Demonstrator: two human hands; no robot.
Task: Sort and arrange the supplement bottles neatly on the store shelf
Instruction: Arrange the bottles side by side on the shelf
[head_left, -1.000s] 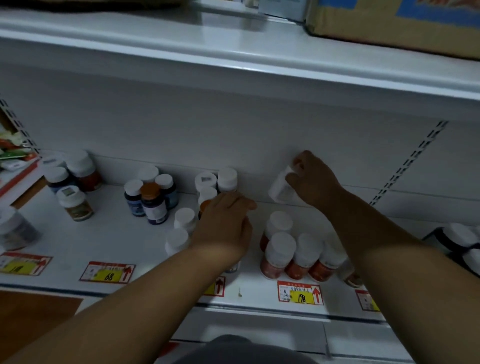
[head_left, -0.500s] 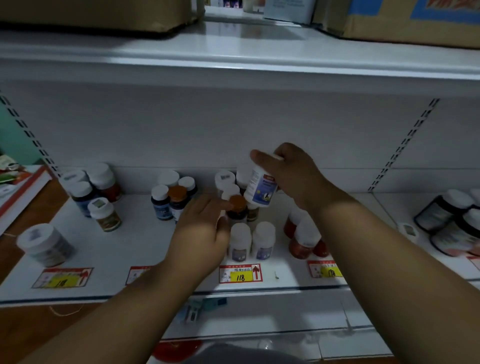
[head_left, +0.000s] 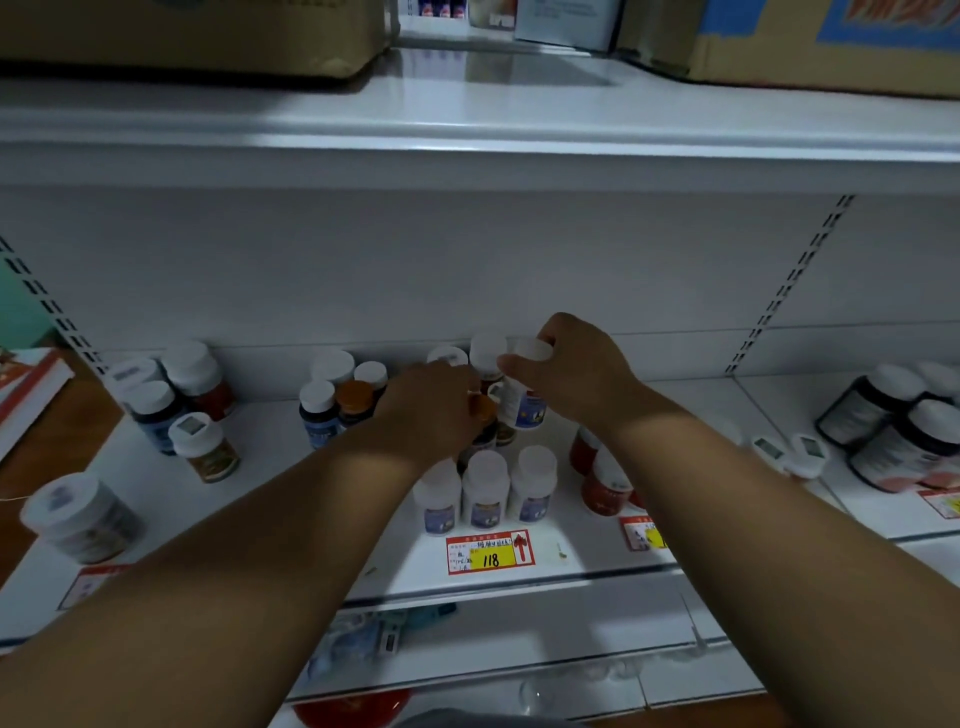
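A white-capped supplement bottle (head_left: 522, 400) is gripped in the right hand (head_left: 571, 374) just behind the front row of three white bottles (head_left: 485, 491), where it should next be set upright, while the left hand (head_left: 431, 410) curls around an orange-capped bottle (head_left: 482, 410) beside it.

I stand in shop, at white metal shelf (head_left: 597, 566) with slotted uprights (head_left: 795, 280). Red-yellow price tag (head_left: 490, 555) reading 118 sticks on near edge. Many supplement bottles (head_left: 485, 488) stand in groups. Cardboard boxes (head_left: 810, 47) sit on upper shelf, far.
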